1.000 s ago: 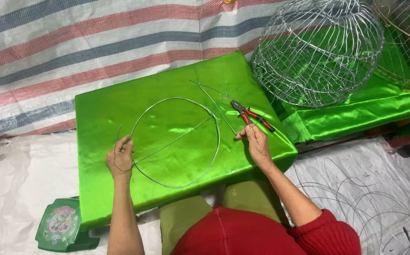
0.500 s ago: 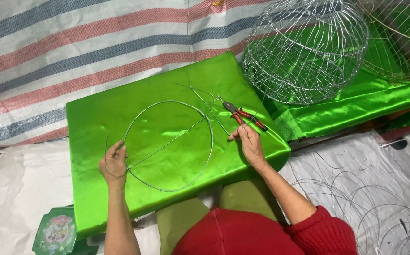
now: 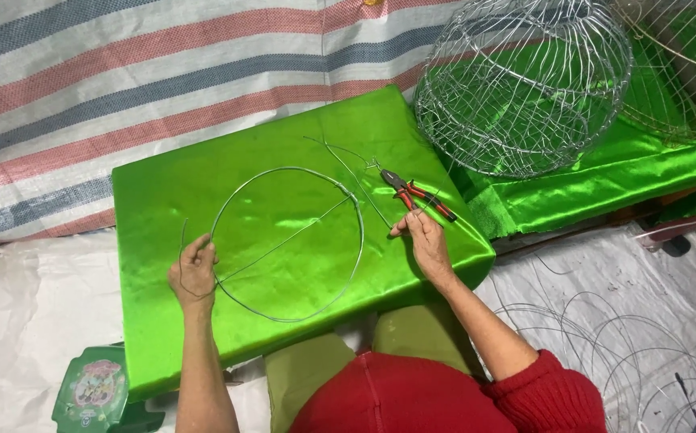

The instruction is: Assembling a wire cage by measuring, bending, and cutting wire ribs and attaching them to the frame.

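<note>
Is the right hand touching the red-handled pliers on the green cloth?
Cannot tell. In the head view the right hand reaches with its fingertips right at the handles of the pliers, but no clear contact or gap shows.

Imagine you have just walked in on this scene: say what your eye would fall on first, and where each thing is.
The bright green satin-covered board fills the middle, with a wire hoop lying flat on it. The left hand pinches the hoop's left edge, while the right hand rests beside red-handled pliers. Behind, at upper right, stands a domed wire cage frame on more green cloth.
</note>
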